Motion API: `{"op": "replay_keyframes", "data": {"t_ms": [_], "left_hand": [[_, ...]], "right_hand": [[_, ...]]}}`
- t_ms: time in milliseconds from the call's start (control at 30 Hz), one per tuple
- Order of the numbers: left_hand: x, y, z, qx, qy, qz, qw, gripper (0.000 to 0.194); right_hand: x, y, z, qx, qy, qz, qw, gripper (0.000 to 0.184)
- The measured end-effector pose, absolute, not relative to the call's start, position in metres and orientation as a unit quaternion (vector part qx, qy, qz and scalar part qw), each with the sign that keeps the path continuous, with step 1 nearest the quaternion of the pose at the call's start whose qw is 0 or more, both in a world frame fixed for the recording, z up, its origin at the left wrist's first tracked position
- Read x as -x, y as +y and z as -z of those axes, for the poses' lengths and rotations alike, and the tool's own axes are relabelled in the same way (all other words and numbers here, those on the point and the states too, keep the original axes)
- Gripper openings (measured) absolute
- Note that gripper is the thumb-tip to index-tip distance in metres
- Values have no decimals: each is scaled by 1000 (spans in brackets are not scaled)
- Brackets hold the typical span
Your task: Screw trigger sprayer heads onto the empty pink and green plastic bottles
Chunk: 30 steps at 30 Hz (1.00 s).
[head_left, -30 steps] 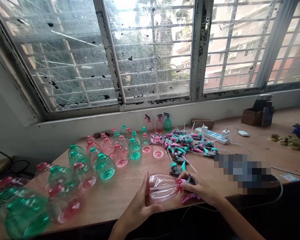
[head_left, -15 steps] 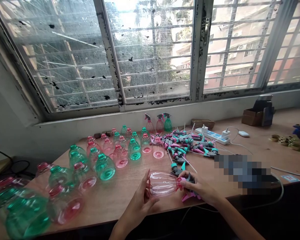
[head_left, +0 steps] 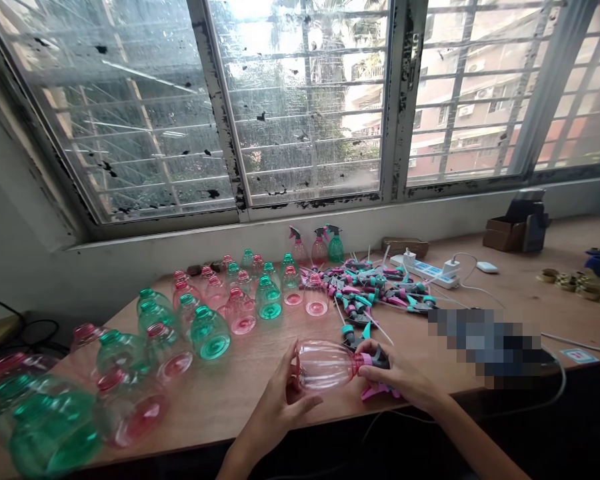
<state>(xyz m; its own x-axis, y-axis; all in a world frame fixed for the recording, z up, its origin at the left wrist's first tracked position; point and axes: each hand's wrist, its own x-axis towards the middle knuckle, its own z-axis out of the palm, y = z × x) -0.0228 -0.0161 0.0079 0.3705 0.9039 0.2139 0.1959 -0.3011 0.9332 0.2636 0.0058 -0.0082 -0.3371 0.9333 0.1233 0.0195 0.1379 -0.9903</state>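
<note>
A clear pink spray bottle (head_left: 325, 365) lies sideways between my hands, just above the table's front edge. My left hand (head_left: 286, 393) is wrapped round its base end. At the neck, my right hand (head_left: 387, 375) is closed on the grey and pink trigger spray head (head_left: 364, 360), fingers round the pink collar. The head sits at the bottle's mouth; how far it is threaded on I cannot tell. Below my right hand a pink trigger piece (head_left: 375, 392) shows. A spray head with a teal collar (head_left: 349, 333) lies just behind the bottle.
Several open green and pink bottles (head_left: 210, 333) stand at the left. A heap of trigger spray heads (head_left: 370, 287) lies behind my hands. Three bottles with heads (head_left: 320, 245) stand by the wall. A power strip (head_left: 430, 272), cables and a cardboard box (head_left: 505, 233) are at the right.
The bottle has turned slightly about its length, and its base end has shifted a little. My right fingers have shifted slightly at the collar. Both hands keep their hold.
</note>
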Motion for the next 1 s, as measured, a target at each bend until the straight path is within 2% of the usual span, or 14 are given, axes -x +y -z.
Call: {"op": "replay_keyframes", "data": {"t_ms": [133,300,467,633,733,933,1000], "left_hand": [[22,-16,-6,-700,417,-399,422,94],[19,-18,-11,-681,399,-400,466,96],[19,-19,-15,-664,400,-401,488,83],[21,-16,-6,-675,406,-407,462,91],[22,-16,-3,-684,401,-405,455,89],[20,-19,-10,-675,380,-402,489,98],[20,-19,-11,-660,376,-406,508,96]], "right_hand": [[-261,6,10,377,-605,-552,433,38],[-261,5,7,377,-607,-555,427,38],[-261,4,6,371,-605,-559,428,39],[-261,6,10,370,-602,-554,441,36],[-260,5,9,368,-604,-554,439,35],[-259,3,5,361,-601,-565,435,36],[-259,4,6,360,-602,-564,436,36]]}}
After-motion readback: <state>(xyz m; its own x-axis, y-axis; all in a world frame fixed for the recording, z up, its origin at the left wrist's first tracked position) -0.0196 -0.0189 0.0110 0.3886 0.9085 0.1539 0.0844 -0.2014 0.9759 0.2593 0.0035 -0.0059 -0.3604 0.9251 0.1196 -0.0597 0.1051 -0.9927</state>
